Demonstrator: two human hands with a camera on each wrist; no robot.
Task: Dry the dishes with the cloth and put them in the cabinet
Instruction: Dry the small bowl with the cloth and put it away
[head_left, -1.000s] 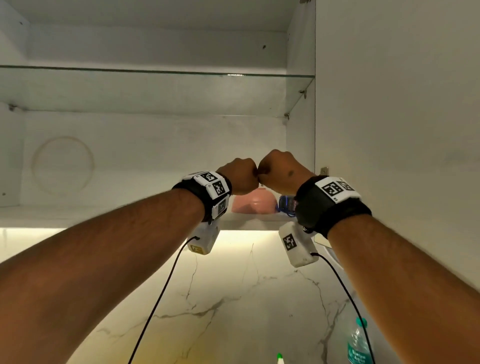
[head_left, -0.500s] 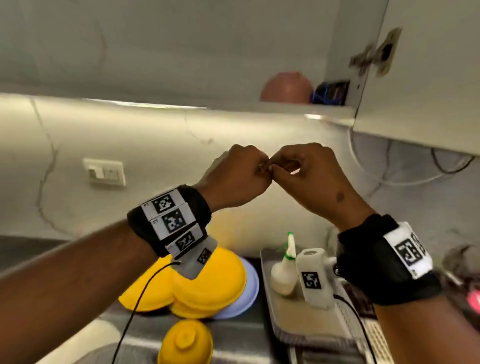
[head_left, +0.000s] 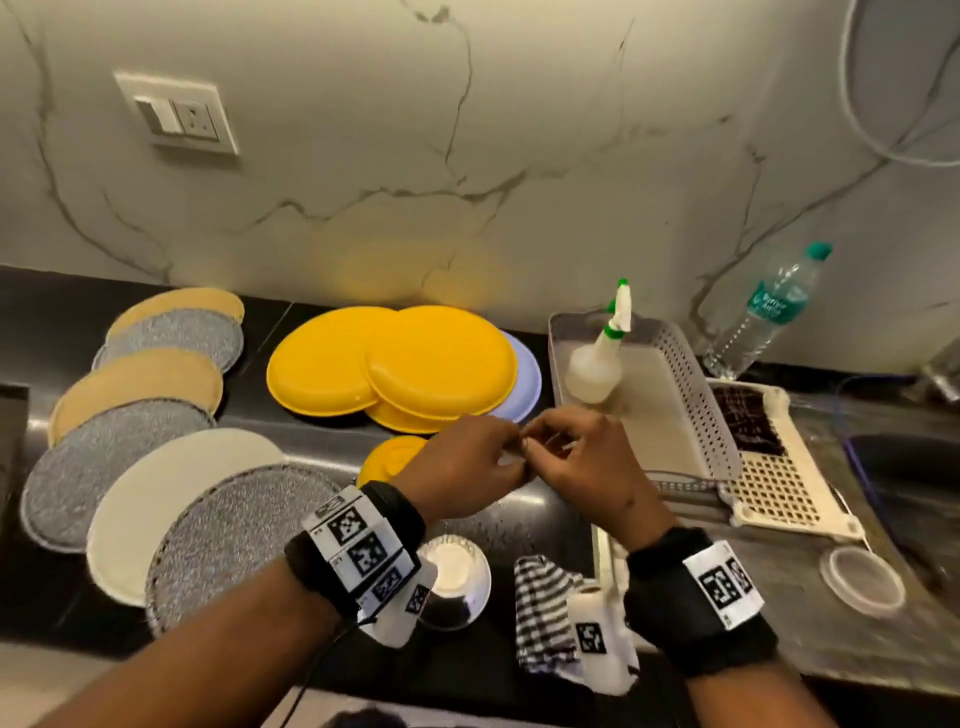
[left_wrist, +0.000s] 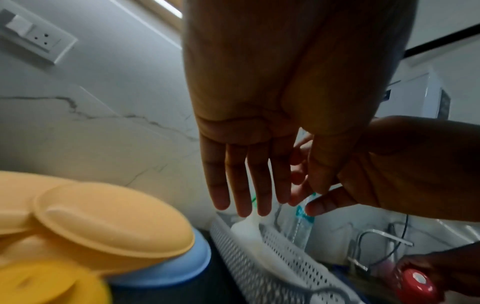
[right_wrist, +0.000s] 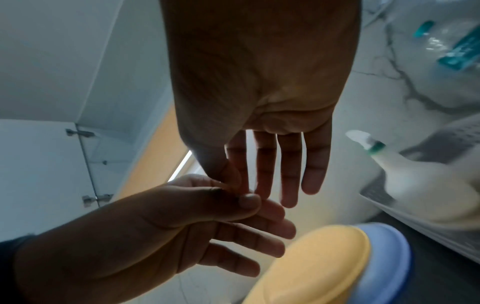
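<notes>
Several yellow plates (head_left: 389, 364) lie stacked upside down on a blue plate (head_left: 524, 384) at the back of the dark counter. A small yellow bowl (head_left: 387, 457) sits in front of them, partly hidden by my left hand (head_left: 478, 462). My right hand (head_left: 576, 457) meets it fingertip to fingertip above the counter. In the wrist views the fingers of my left hand (left_wrist: 246, 185) and right hand (right_wrist: 275, 174) are nearly straight, the thumbs touch, and I see nothing held. A striped cloth (head_left: 545, 608) lies near the front edge beside a steel bowl (head_left: 454, 577).
Several round mats (head_left: 130, 457) overlap on the left of the counter. A white basket (head_left: 696, 395) holds a squeeze bottle (head_left: 597, 364). A water bottle (head_left: 763, 312) stands by the wall. At right lie a perforated tray (head_left: 779, 483), a clear lid (head_left: 862, 579) and the sink (head_left: 914, 467).
The view has dropped from the open cabinet to the counter. Both hands came down from the shelf, still touching, and their curled fingers have loosened and straightened.
</notes>
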